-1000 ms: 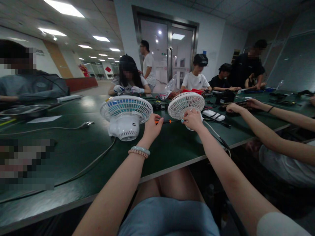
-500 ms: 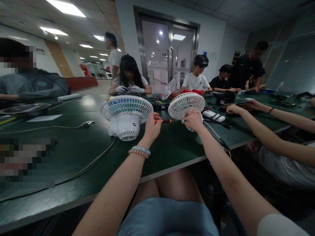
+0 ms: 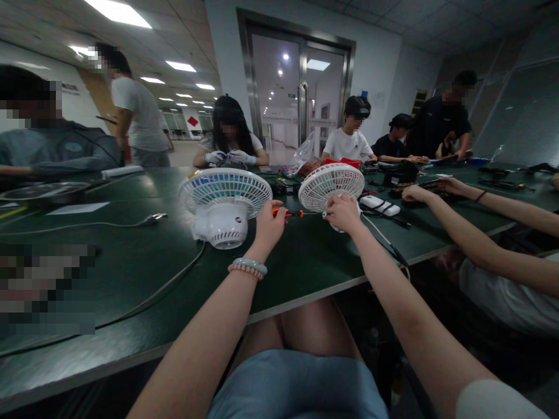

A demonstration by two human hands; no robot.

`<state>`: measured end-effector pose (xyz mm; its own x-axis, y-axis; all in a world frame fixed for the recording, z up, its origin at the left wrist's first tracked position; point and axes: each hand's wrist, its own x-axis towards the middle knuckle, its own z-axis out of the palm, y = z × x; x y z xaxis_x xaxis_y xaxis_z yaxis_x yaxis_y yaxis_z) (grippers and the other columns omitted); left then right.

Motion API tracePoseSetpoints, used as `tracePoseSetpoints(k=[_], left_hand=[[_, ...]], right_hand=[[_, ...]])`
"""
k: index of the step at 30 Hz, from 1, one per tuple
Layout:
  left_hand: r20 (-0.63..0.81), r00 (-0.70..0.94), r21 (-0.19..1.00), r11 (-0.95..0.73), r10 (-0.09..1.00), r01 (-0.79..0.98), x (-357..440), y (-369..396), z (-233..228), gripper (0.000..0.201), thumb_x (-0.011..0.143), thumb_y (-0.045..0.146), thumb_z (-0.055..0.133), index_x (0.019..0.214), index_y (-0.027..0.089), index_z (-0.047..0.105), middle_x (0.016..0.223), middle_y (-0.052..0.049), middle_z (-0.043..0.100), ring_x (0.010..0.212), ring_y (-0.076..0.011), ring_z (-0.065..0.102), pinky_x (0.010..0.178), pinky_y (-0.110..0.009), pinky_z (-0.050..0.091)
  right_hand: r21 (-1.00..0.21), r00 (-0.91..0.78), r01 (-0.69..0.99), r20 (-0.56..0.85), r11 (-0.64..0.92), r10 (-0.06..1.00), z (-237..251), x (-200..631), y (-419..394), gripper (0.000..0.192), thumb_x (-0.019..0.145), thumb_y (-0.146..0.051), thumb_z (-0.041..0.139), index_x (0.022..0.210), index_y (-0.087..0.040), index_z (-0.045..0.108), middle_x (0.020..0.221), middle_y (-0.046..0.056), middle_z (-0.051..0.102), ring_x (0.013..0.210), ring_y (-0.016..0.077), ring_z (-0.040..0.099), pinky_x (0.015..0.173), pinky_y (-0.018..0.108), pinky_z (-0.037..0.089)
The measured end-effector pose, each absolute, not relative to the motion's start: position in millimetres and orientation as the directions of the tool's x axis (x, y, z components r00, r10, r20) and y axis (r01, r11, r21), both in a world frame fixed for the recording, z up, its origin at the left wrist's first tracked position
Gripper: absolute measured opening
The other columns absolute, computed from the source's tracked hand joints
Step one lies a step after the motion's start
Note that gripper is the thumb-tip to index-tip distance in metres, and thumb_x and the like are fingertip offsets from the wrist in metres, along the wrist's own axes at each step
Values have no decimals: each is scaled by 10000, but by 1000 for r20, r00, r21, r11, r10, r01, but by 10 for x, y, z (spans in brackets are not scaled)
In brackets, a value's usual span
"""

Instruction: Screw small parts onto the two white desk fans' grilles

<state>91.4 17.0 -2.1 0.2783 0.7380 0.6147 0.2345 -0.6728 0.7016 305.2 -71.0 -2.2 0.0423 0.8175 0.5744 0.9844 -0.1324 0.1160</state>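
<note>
**Two Hands, a Screwdriver and a Small White Fan**

While the left hand is curled closed around the orange-handled screwdriver, the right hand is wrapped around the back of the smaller white plastic desk fan, gripping it. The screwdriver lies nearly level between the two hands, its orange grip emerging from the left fist and its thin dark shaft running right to a small bluish spot at the right thumb; whether the tip sits in a screw is too small to tell. A beaded bracelet circles the left wrist.

That fan stands on the dark green table, its round white grille of fine radial ribs tilted up and facing away from the camera. Just to the left of the left hand rests a larger white fan with a slotted motor housing and bluish blades showing through its grille. A grey cable runs from it toward the near table edge. Behind the right hand lies a white oblong device. A co-worker's bare arms reach across the table from the right, and several other people sit along the far side.
</note>
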Motion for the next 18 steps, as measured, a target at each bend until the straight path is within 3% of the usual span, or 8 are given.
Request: tracePoseSetpoints(k=[18], left_hand=[[655, 230, 681, -694, 720, 232, 880, 61, 62, 167, 817, 293, 427, 936, 193, 489, 681, 11, 554, 561, -122, 535, 621, -289, 447]], right_hand=[[88, 43, 989, 585, -116, 810, -31, 3057, -692, 274, 819, -474, 492, 918, -314, 690, 1075, 44, 565, 996, 259, 378, 774, 381, 248]])
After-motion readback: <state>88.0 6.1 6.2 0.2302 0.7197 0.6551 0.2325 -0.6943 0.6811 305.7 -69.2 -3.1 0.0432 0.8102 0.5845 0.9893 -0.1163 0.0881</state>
